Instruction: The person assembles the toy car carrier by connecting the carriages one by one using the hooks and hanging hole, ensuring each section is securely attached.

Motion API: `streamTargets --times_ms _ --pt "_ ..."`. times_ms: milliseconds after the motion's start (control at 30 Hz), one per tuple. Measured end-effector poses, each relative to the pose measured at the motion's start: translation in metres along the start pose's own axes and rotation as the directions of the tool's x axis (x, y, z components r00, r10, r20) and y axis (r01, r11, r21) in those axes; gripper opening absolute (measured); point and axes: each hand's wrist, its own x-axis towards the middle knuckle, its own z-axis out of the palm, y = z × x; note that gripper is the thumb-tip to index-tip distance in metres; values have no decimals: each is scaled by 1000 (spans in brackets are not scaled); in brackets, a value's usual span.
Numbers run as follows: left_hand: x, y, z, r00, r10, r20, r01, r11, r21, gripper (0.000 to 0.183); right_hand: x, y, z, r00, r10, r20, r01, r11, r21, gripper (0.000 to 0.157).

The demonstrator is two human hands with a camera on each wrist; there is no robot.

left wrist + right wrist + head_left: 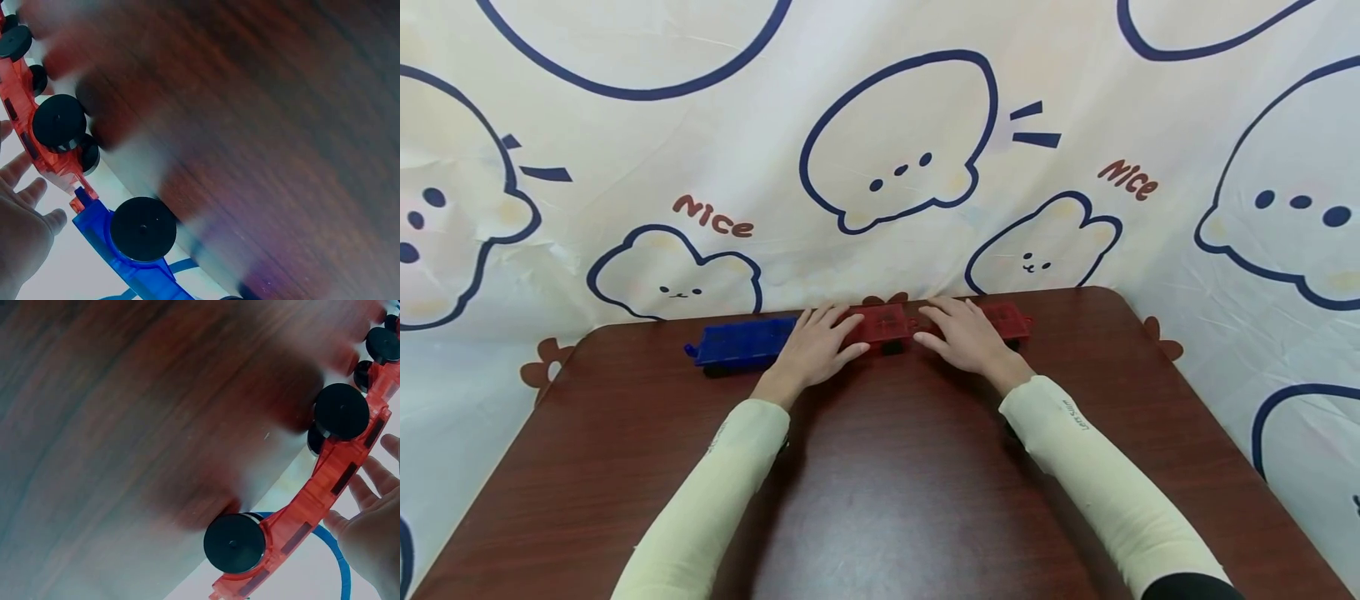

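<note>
- Head view: a blue wagon (741,343), a middle red wagon (887,322) and a right red wagon (1006,320) stand in a row along the far edge of the desk (880,483). The left hand (816,346) lies over the place where blue meets red, its fingers loosely spread and reaching onto the middle red wagon. The right hand (966,337) covers the near end of the right red wagon, fingers likewise loose and apart. Pale sleeves (700,500) cover both arms, and a wall cloth (902,125) with cartoon animals and the word "Nice" hangs behind.
- Left wrist view: the link (84,195) that the left hand hides from above shows here, the red end meeting the blue one. Black wheels (142,229) also show from the side. The fingers are apart, along the wagon's top; I cannot tell how firmly they touch.
- Right wrist view: the side of the right red wagon appears, with dark slots (295,538) which the head view does not reveal. The right hand's fingers are spread beside its top, not wrapped round it; whether they press is unclear.
</note>
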Motion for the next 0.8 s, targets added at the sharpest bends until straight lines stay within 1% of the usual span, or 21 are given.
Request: streamTargets --times_ms 133,400,633,800 --pt "2 1 2 1000 -1 0 1 1000 -7 63 -1 3 0 1000 12 7 -12 1000 -11 62" --pt "3 1 5 1000 -6 -6 6 1000 -18 64 -2 11 1 1000 -3 -7 3 1000 -31 62" --pt "5 2 6 1000 -13 10 14 1000 -12 65 -4 15 2 1000 24 9 -24 999 -25 66" --pt "7 4 8 1000 -7 -5 7 1000 -15 64 -5 17 2 999 37 28 -36 999 -19 71"
